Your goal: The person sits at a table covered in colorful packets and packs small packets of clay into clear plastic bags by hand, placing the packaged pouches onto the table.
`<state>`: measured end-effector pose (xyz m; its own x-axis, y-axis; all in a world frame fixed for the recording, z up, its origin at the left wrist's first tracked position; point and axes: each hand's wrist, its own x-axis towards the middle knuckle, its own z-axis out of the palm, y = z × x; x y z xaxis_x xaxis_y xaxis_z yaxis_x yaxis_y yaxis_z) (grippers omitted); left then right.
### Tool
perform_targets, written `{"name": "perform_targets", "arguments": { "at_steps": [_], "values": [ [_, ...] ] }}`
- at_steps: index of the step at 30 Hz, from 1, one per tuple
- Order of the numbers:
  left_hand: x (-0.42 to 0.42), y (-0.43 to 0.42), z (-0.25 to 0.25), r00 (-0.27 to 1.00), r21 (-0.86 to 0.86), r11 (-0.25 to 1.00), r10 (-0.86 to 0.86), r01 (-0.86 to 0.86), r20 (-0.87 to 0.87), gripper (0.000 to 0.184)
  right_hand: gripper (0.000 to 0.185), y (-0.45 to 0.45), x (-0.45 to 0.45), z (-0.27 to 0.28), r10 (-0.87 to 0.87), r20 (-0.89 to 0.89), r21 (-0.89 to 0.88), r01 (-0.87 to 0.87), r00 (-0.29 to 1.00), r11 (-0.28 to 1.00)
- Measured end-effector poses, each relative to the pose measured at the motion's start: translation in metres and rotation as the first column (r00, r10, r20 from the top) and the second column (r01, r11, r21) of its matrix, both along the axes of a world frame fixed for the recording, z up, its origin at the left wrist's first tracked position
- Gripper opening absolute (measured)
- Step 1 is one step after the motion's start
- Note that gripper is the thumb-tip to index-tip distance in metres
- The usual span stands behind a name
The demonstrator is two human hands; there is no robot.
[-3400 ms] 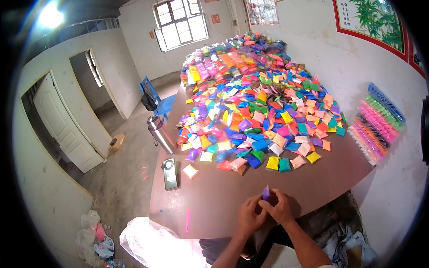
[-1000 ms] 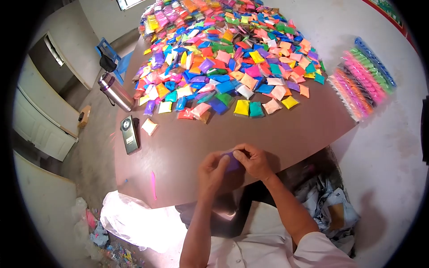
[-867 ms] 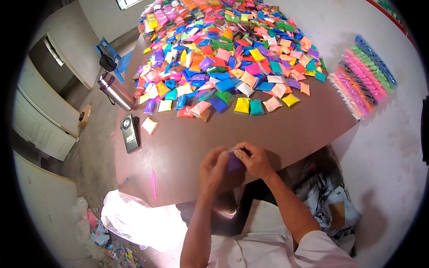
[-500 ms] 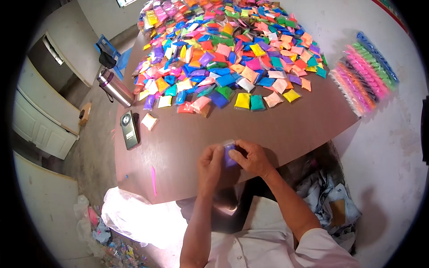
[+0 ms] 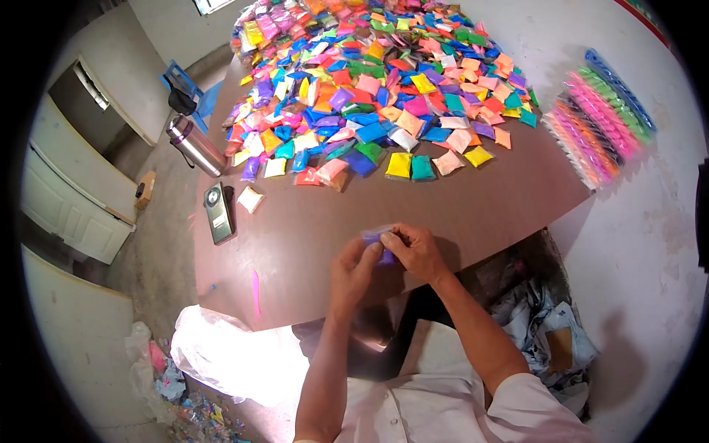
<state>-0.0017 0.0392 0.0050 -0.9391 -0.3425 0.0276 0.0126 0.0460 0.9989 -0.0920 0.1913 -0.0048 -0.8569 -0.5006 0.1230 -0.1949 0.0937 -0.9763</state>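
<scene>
Between both hands, just above the near edge of the brown table [image 5: 310,244], is a small clear packet of purple material [image 5: 387,258]. My left hand [image 5: 351,270] grips its left side, with the thumb across the front. On the other side, my right hand [image 5: 415,252] pinches the packet near its upper edge, thumb and fingers closed. The fingers hide part of the packet. Farther back lies a large heap of similar colourful packets [image 5: 362,133], with a single pale peach packet [image 5: 250,199] apart on the left.
A dark phone-like device [image 5: 218,214] and a steel flask [image 5: 196,145] are at the table's left. A pink plastic tool [image 5: 257,294] lies near the front left. Bundled colourful strips [image 5: 602,122] rest at the right. Plastic bags [image 5: 221,347] hang below the front edge.
The packet's clear top has tipped to the left, and my thumbs have moved closer together over it. My view has shifted slightly.
</scene>
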Motion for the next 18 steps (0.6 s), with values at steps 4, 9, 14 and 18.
{"name": "perform_targets", "arguments": {
  "at_steps": [4,9,14,18],
  "values": [
    [-0.002,-0.004,-0.004,0.999,-0.017,1.0,-0.018,0.019,0.038,0.024,0.024,-0.004,-0.004,-0.012,0.029,0.056,-0.09,-0.024,0.998,0.996],
    [0.01,-0.003,-0.004,0.999,0.039,0.998,0.041,-0.042,0.032,0.025,0.023,0.001,0.006,-0.017,0.088,-0.013,-0.109,-0.089,0.996,0.99],
    [0.033,-0.011,-0.007,0.997,0.007,0.999,-0.033,0.033,0.071,0.024,0.02,0.009,0.026,0.018,0.213,0.099,0.059,-0.219,0.972,0.974],
    [0.052,-0.019,-0.003,0.996,-0.066,0.997,-0.046,0.051,0.078,0.025,0.018,0.002,0.038,0.027,0.263,0.1,0.036,-0.267,0.96,0.963]
  ]
}}
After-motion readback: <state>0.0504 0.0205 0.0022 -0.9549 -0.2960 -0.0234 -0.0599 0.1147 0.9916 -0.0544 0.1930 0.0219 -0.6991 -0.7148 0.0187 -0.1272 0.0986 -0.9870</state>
